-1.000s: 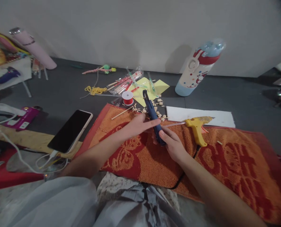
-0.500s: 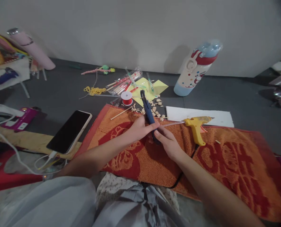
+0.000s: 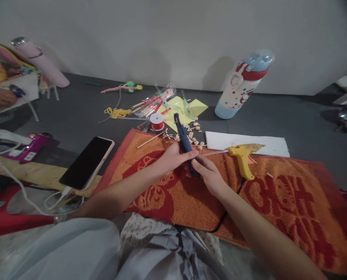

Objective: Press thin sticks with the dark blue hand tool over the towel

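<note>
A dark blue hand tool (image 3: pixel 183 133), narrow with a black tip, points away from me above the orange towel (image 3: pixel 199 206). My left hand (image 3: pixel 176 156) is closed around its middle from the left. From the right, my right hand (image 3: pixel 207 172) grips its lower end, thumb on top. Small cut wooden pieces (image 3: pixel 193 140) lie just beyond the hands, partly behind the tool. The yellow glue gun (image 3: pixel 242 157) rests on the towel's far edge, right of my hands, with a clear glue stick in its back.
A red spool (image 3: pixel 156 122), yellow paper (image 3: pixel 198 107) and packaged sticks (image 3: pixel 156 102) lie behind the towel. A bottle (image 3: pixel 239 91) stands back right, near a white strip (image 3: pixel 269 144). On the left are a phone (image 3: pixel 87 163), a power strip (image 3: pixel 30 147) and another person's hand (image 3: pixel 0 96).
Another person's hand has come in at the far left, onto the blue object there. My hands and the tool have barely moved.
</note>
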Demonstrator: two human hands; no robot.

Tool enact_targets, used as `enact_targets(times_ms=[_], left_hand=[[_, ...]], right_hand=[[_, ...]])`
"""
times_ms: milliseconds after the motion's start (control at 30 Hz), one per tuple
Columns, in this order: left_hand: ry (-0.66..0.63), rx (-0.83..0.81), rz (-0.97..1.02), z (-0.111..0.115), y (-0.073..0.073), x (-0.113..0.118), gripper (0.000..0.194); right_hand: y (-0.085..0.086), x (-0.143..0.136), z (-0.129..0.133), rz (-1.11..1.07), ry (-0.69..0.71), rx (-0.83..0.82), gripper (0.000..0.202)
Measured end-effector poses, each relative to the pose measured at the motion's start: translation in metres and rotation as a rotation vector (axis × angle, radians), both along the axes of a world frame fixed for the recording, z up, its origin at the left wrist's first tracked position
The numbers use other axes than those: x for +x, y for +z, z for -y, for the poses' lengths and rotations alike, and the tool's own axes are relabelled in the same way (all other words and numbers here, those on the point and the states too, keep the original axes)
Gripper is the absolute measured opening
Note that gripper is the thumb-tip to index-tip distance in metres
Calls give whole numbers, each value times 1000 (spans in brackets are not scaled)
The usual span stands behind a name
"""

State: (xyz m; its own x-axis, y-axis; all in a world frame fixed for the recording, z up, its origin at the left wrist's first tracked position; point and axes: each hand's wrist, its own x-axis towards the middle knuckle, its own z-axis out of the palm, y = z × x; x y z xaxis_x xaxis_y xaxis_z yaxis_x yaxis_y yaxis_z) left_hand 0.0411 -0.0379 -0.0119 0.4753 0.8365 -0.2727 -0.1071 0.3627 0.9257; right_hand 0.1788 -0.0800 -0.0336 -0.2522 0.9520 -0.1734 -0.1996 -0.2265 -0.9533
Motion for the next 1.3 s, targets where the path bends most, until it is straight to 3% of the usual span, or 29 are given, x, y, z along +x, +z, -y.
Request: enact_targets(times_ms=[200, 333, 467, 833, 1033, 1300], left_hand=[[11, -35, -45, -14, 6, -7, 46], [302, 16, -138, -29, 6, -17, 32], [402, 82, -110, -39, 8, -27, 26], [373, 203, -67, -40, 7, -32, 38], [414, 205, -89, -35, 12, -27, 26], [426, 128, -58, -40, 6, -27, 13]], right_hand=[[1, 4, 2, -89, -26, -51, 41], [2, 7, 3, -123, 12, -35, 43], [3, 9, 5, -92, 66, 6, 44], [7, 11, 8, 50, 151, 99, 51], [8, 11, 8, 76, 168, 97, 50], [4, 13, 8, 55, 180, 96, 49]])
